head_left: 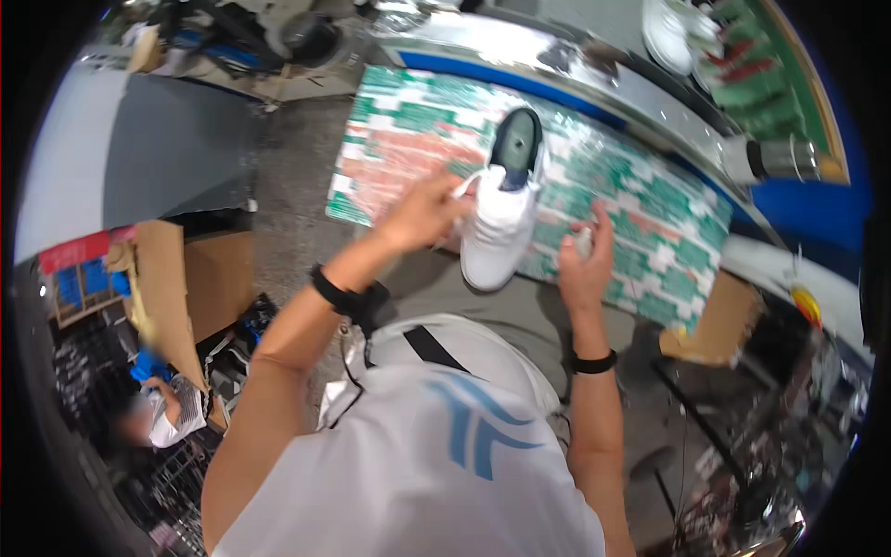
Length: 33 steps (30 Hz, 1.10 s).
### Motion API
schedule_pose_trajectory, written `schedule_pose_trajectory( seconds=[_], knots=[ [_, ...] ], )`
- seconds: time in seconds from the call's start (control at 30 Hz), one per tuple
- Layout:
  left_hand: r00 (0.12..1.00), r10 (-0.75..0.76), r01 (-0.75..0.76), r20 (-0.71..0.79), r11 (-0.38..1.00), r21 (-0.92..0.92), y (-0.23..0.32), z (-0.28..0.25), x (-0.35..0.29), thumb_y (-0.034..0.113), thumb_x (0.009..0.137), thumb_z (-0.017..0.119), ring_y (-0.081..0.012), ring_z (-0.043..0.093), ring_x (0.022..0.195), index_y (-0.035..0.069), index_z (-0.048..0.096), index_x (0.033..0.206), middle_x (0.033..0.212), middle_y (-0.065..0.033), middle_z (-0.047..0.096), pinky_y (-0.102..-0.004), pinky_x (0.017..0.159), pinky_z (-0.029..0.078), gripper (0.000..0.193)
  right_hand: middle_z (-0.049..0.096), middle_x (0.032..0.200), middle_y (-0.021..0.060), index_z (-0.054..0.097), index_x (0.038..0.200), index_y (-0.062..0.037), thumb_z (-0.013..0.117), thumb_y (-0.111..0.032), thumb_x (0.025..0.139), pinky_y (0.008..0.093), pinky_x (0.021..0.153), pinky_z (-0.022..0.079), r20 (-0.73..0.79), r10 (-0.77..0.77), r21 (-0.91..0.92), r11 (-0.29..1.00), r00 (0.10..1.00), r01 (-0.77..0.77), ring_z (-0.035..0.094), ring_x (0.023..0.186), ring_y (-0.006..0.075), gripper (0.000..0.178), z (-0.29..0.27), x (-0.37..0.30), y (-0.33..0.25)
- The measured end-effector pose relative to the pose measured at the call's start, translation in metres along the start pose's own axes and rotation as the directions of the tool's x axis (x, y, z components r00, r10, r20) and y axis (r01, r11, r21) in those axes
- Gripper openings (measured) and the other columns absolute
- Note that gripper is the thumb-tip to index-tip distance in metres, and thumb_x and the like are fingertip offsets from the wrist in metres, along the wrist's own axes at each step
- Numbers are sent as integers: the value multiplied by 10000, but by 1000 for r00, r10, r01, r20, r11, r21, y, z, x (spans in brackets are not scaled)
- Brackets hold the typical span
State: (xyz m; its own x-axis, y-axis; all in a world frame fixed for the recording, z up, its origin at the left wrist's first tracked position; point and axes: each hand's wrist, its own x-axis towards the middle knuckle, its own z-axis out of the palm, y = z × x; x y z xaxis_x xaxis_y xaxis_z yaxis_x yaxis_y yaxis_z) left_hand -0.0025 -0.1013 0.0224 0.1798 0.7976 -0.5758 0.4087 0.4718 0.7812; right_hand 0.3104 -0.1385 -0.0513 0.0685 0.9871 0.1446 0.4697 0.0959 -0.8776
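A white sneaker (pixel 499 227) with a dark lining and grey-green insole lies toe toward me, sole down, at the near edge of a green, white and red patterned work board (pixel 631 227). My left hand (pixel 429 213) is at the shoe's left side, its fingers closed on a white shoelace (pixel 467 184) near the tongue. To the right of the shoe, and apart from it, is my right hand (pixel 587 265). Its thumb and fingers are closed around a small whitish object (pixel 583 243), whose kind I cannot make out.
A shiny metal rail (pixel 557 51) with a blue edge runs behind the board. At the upper right, several white shoes (pixel 670 37) stand by a green rack (pixel 775 84). Cardboard (pixel 715 320) sits below the board's right end. Another person (pixel 176 413) is at the lower left.
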Motion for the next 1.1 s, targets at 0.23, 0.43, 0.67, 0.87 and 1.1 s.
schedule_pose_trajectory(
  seconds=[0.23,0.43,0.67,0.87,1.1],
  knots=[
    [967,221,-157,-124,908,389,-24,-108,56,209,1056,820,-163,777,1040,38,772,1311,1112,-60,804,-346,889,651,311,721,1172,168,469,1661,53,830,-208,869,479,952,563,266,-157,-21,985,951,169,705,1001,329,910,17,-28,-111],
    [804,577,-588,143,737,335,63,-46,47,239,935,938,-326,556,1539,120,503,1708,1656,-197,589,-487,1210,517,894,655,1041,149,489,1610,128,903,-360,780,475,809,516,412,-368,-455,709,834,538,630,900,319,1049,54,0,-113],
    [760,618,-646,199,685,338,58,-35,75,178,832,1003,-399,546,1536,184,508,1708,1667,-199,580,-489,1191,531,1006,736,1088,224,562,1566,83,872,-261,833,503,849,596,386,-185,-138,957,904,255,740,944,394,867,47,6,-137],
    [859,454,-512,237,786,347,65,-41,88,159,804,1018,-365,554,1534,196,522,1695,1645,-143,595,-481,1145,569,1020,746,1089,208,574,1573,44,868,-227,825,463,918,606,597,-216,245,966,772,81,753,989,375,848,88,-52,-158],
    [805,529,-587,268,775,234,51,-43,84,236,834,1003,-416,427,1636,245,431,1759,1796,-151,408,-536,1201,548,1088,711,1066,180,546,1587,66,864,-257,809,462,866,598,274,-107,3,994,956,111,723,966,370,900,19,-27,-115]
  ],
)
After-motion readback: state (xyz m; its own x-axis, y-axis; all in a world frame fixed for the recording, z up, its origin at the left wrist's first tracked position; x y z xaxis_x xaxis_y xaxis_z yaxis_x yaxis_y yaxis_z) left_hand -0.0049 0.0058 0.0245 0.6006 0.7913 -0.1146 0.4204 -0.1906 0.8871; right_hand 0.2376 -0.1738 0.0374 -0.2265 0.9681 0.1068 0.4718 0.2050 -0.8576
